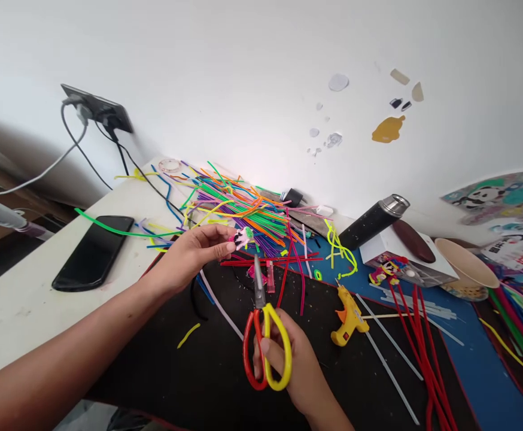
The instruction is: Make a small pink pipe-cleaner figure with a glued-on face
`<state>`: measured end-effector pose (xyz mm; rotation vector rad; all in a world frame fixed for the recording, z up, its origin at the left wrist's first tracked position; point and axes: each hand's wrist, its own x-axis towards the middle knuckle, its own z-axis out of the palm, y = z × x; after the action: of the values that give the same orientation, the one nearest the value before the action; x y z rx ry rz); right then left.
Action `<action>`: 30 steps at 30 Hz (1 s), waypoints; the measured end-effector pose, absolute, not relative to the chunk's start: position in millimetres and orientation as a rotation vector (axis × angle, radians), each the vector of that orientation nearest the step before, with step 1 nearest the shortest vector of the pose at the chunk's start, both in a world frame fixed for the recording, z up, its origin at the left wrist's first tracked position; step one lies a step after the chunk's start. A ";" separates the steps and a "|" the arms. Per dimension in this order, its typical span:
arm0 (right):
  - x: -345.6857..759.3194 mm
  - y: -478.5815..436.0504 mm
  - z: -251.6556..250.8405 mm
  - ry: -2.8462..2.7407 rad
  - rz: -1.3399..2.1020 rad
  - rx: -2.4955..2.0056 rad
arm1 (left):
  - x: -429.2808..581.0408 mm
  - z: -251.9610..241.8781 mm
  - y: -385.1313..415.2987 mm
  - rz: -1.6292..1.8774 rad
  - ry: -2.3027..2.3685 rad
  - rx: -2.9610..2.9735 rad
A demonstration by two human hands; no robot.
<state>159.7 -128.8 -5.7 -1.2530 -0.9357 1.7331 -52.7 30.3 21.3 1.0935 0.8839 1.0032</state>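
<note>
My left hand (pixel 205 248) pinches a small pink, black and green pipe-cleaner piece (pixel 243 237) between thumb and fingers. Below it, to the right, my right hand (pixel 288 356) is closed round the handles of a pair of scissors (pixel 260 287), one loop red and one yellow. The blades look closed and point up, a little short of the small piece. Behind both hands lies a heap of coloured pipe cleaners (pixel 248 209). Red pipe cleaners (pixel 270 261) and a small pink-red clear item (pixel 270 276) lie just past the blades.
A yellow glue gun (pixel 349 317) lies at the right near glue sticks (pixel 394 377) and red pipe cleaners (pixel 427 359). A phone (pixel 93 254) rests at the left. Behind stand a black flask (pixel 373 221), a white box (pixel 378 245) and a bowl (pixel 465 263).
</note>
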 end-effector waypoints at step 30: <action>201.6 -131.5 -11.9 -1.071 1.455 -0.871 | 13.2 46.6 34.9 0.917 1.066 1.841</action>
<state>201.6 -131.5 -11.9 -0.8709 -1.0710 1.4551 13.2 34.9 46.6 1.8412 1.0661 0.9167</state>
